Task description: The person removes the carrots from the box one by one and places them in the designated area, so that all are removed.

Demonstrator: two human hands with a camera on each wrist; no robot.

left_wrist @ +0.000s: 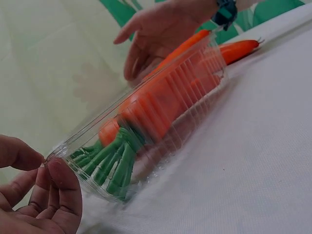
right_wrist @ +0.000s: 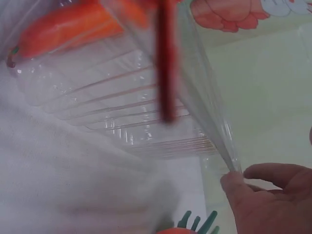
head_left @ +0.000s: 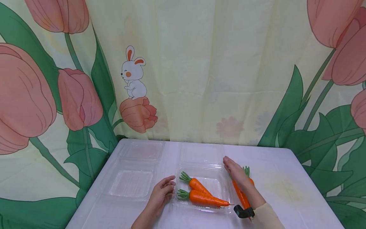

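Observation:
Two orange carrots [head_left: 201, 197] with green tops lie in the base of a clear plastic clamshell box [head_left: 215, 181]. Its lid [head_left: 201, 153] is folded back behind it. At the box's left rim is my left hand [head_left: 160, 195]; the left wrist view shows its thumb and a finger pinching the plastic edge. My right hand [head_left: 239, 173] is at the far right corner, fingers mostly straight, its fingertips [right_wrist: 234, 180] right at the rim. Beneath and beside the right forearm lie more carrots [head_left: 241, 194], partly hidden by it.
A second clear clamshell box [head_left: 130, 183] lies open on the left of the white table [head_left: 286, 203]. A curtain [head_left: 194, 70] printed with tulips and a rabbit hangs behind the table. A dark band [head_left: 243, 211] is on the right wrist.

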